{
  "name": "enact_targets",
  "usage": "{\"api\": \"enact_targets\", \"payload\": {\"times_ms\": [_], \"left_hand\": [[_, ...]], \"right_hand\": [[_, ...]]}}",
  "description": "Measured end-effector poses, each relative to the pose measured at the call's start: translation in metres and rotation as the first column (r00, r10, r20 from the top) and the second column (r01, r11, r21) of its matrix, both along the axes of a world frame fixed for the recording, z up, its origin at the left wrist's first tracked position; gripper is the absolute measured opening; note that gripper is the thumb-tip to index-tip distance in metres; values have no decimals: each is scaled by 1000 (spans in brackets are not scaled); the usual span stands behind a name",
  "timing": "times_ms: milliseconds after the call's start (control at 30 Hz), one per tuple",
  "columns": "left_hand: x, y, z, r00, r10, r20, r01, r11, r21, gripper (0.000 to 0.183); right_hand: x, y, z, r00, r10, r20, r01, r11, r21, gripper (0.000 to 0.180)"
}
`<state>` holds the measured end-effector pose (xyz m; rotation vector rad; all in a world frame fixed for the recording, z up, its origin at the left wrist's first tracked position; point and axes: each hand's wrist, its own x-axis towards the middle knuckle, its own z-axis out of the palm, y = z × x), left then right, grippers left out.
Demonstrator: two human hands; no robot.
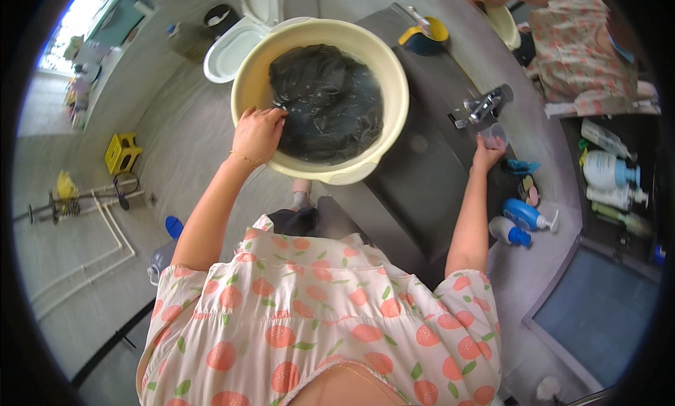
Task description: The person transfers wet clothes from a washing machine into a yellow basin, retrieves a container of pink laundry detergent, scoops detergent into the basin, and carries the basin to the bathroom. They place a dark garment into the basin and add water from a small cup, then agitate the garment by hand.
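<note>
A cream plastic basin holds dark wet cloth lying in water. Over the basin's left edge is my left hand, its fingers at the edge of the cloth; whether they pinch it cannot be made out. My right hand, out to the right, grips a small clear plastic cup beside a chrome faucet at the dark sink.
Blue and white pump bottles stand right of the sink. A yellow and dark blue scoop sits beyond it. An open toilet is behind the basin, with a yellow stool at far left. A mirror is on the right.
</note>
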<state>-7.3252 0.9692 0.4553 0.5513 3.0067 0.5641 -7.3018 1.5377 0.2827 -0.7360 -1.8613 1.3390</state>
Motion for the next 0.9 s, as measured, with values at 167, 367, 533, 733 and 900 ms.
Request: {"api": "enact_targets", "payload": {"times_ms": [167,367,533,733,900], "left_hand": [[3,1,-3,963,166,-213,-141,982,124,21],[8,-18,-5,753,513,-412,-388,852,352,58],[-14,-47,-22,780,616,106,-574,639,512,42],[-29,-80,-62,900,372,228,-417,577,703,41],[-23,-156,-51,915,305,265,-390,494,777,46]], "right_hand": [[-32,59,-29,995,-64,71,46,973,226,73],[29,-94,22,998,-52,35,55,996,-72,52],[-4,-240,113,721,688,-81,-559,509,-654,67],[-50,-234,122,796,517,314,-547,837,10,41],[-42,-323,190,821,502,273,-524,852,12,35]]}}
